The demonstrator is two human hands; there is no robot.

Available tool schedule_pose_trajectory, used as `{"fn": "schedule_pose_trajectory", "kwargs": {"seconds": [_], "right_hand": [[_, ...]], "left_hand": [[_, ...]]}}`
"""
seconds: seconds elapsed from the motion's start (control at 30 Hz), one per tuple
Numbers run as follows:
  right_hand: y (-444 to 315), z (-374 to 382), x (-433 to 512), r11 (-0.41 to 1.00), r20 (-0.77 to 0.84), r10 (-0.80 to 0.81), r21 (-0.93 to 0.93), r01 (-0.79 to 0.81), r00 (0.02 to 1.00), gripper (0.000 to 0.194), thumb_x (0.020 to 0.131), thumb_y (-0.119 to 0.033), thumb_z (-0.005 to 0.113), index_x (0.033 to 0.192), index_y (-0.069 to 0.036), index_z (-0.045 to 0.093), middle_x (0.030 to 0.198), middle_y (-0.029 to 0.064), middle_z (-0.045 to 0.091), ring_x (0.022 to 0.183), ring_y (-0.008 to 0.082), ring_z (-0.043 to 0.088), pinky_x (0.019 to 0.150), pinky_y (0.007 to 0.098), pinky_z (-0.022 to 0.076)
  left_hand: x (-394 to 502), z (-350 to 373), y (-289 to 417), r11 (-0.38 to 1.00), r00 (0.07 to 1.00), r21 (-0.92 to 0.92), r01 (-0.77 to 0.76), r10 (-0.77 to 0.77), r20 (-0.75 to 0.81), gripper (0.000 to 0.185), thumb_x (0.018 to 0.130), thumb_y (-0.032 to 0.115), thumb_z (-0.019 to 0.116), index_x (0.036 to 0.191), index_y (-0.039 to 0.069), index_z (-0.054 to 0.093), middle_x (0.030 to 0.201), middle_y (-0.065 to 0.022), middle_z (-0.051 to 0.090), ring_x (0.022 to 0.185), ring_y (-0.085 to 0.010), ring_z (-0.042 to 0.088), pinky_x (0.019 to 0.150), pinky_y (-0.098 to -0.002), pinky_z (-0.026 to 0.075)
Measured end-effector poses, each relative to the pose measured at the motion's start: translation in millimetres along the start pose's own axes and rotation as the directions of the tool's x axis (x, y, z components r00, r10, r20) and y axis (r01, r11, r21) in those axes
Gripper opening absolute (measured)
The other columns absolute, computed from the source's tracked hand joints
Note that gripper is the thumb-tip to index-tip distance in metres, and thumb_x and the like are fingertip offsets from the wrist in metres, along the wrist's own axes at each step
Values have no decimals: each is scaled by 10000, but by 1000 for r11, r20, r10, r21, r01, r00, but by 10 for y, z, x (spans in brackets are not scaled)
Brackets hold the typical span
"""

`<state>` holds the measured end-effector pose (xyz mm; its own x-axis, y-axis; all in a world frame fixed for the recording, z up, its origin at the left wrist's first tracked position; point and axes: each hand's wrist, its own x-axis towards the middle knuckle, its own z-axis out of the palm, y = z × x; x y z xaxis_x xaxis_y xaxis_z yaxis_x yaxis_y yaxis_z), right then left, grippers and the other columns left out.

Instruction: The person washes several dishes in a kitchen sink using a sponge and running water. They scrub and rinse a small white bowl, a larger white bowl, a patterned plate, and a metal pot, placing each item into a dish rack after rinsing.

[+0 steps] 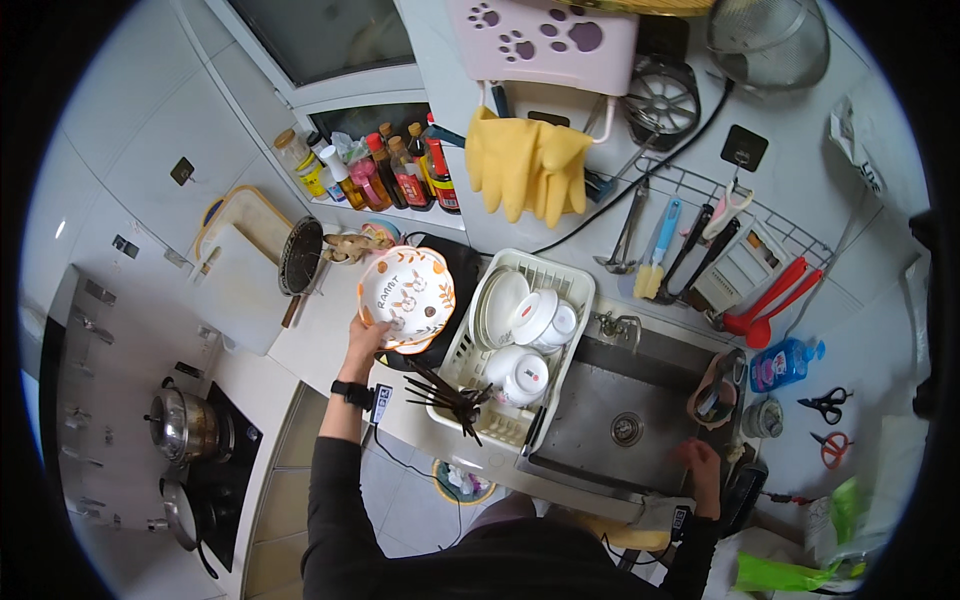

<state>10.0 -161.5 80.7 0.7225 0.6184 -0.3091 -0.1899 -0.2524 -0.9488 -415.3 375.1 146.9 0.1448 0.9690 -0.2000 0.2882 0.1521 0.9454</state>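
My left hand (367,339) grips the lower rim of a white scalloped plate (421,298) with orange rabbit and leaf designs, held above a black flat appliance (457,262). Another orange-edged rim shows just beneath it. My right hand (696,459), slightly blurred, is over the right front corner of the stainless steel sink (600,401) and seems to hold nothing. Between the hands stands a white plastic dish rack (583,281), with white plates (504,300) upright, upturned white bowls (525,375) and dark chopsticks (435,394) at its front left corner.
Sauce bottles (409,176) line the windowsill. Yellow rubber gloves (525,165) hang above the rack. Cutting boards (236,285) and a round strainer (301,255) lean at left, beyond a stove with a steel pot (180,427). Right of the sink are a utensil holder (712,397) and a blue soap bottle (780,365).
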Motion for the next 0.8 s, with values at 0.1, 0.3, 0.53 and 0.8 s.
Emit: {"fn": "schedule_pose_trajectory", "kwargs": {"seconds": [0.1,0.3,0.53,0.8], "right_hand": [[195,-322,139,971,-91,-5,236,26,996,362,966,-346,497,1076,-11,576,936,49,608,928,158,597,852,294,463],[725,-766,955,727,-368,-47,625,284,929,478,964,-419,465,1229,-22,472,1254,124,477,1187,237,459,1041,366,336],[467,-700,1691,245,-314,-182,903,352,932,231,943,-346,536,823,-163,464,765,-10,435,775,154,468,819,326,405],[-176,-615,1938,323,-378,90,886,332,921,692,867,-533,573,1151,71,392,1086,139,455,1079,235,450,1008,360,332]], "left_hand": [[-469,-81,529,993,993,-9,-118,118,22,367,725,-18,606,1081,-73,535,914,-120,655,737,-181,647,618,-287,531],[-1601,268,1439,975,967,174,-140,97,234,268,763,23,596,999,-103,578,867,-118,652,720,-160,630,613,-268,508],[-2290,1577,976,896,815,245,-371,188,548,267,779,24,593,1032,-59,588,805,-83,654,702,-141,617,605,-308,504],[-2293,3492,-127,518,703,504,-691,320,636,273,714,128,597,937,-16,535,715,-246,622,712,-442,613,648,-501,510]]}}
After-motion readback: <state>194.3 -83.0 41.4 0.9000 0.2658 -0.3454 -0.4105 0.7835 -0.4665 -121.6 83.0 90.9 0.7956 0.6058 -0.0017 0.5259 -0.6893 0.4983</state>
